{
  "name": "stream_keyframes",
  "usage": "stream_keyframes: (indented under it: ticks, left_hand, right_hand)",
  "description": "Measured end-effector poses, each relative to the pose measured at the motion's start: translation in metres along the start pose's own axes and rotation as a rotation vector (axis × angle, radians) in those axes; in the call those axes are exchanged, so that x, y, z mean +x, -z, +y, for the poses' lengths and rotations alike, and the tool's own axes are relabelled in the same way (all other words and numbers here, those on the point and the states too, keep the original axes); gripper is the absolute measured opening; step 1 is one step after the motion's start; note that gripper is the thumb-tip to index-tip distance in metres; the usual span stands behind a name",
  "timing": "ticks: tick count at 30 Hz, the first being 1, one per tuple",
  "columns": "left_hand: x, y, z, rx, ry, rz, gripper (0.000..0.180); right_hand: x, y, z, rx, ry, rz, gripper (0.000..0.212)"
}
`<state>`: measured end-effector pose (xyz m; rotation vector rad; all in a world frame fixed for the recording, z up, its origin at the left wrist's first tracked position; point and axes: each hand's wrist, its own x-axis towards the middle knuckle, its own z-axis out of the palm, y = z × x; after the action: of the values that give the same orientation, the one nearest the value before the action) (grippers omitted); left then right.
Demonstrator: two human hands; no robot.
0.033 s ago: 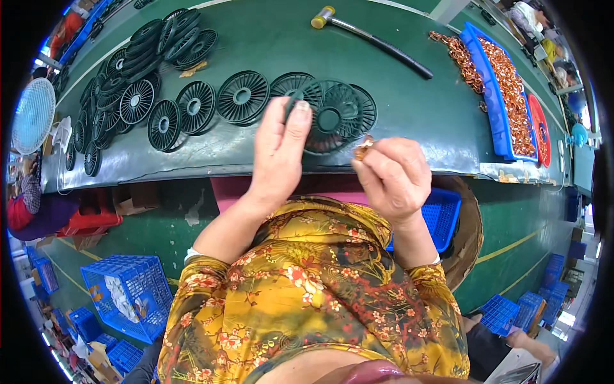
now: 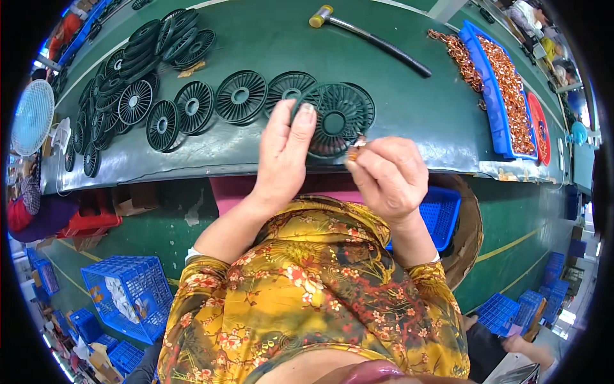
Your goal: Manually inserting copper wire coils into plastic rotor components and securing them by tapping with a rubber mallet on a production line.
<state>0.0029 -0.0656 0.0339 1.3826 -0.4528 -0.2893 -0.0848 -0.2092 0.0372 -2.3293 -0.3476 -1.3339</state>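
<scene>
My left hand (image 2: pixel 286 153) is closed on the left rim of a dark green spoked plastic wheel (image 2: pixel 334 123), thumb on top, holding it above the bench's near edge. Between the fingertips of my right hand (image 2: pixel 393 173) is a small copper-coloured metal clip (image 2: pixel 355 148), close by the wheel's lower right rim. Its exact shape is partly hidden by my fingers. Behind the held wheel lie more wheels of the same kind, and a row of them (image 2: pixel 241 96) runs off to the left.
A heap of green wheels (image 2: pixel 135 101) covers the bench's left part. A black-handled hammer (image 2: pixel 371 41) lies at the back. On the right, a blue tray (image 2: pixel 488 96) holds many copper-coloured clips, with a loose pile (image 2: pixel 455 56) beside it. A red round dish (image 2: pixel 539 128) stands beyond.
My left hand and the held wheel have shifted slightly to the right, and the wheel's tilt has changed a little. My right hand has moved slightly left with the clip, nearer the wheel.
</scene>
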Motion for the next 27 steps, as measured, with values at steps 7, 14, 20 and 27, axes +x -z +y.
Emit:
stream_keyframes:
  ticks: [7,14,20,27]
  left_hand:
    - [-0.004,-0.014,0.001,0.475,-0.153,-0.053,0.033]
    - [0.009,-0.010,-0.029,0.382,-0.163,0.042,0.033]
    - [0.015,-0.018,-0.012,0.011,0.210,-0.194,0.047]
    - [0.018,-0.011,-0.018,-0.103,0.222,-0.460,0.055]
  right_hand:
    - [0.008,-0.003,-0.002,-0.112,-0.158,-0.127,0.009]
    - [-0.005,-0.036,0.007,-0.122,-0.297,0.105,0.017]
    - [-0.019,-0.003,0.006,-0.188,-0.271,0.258,0.025]
    - [-0.027,0.041,0.005,0.099,-0.163,0.098,0.015]
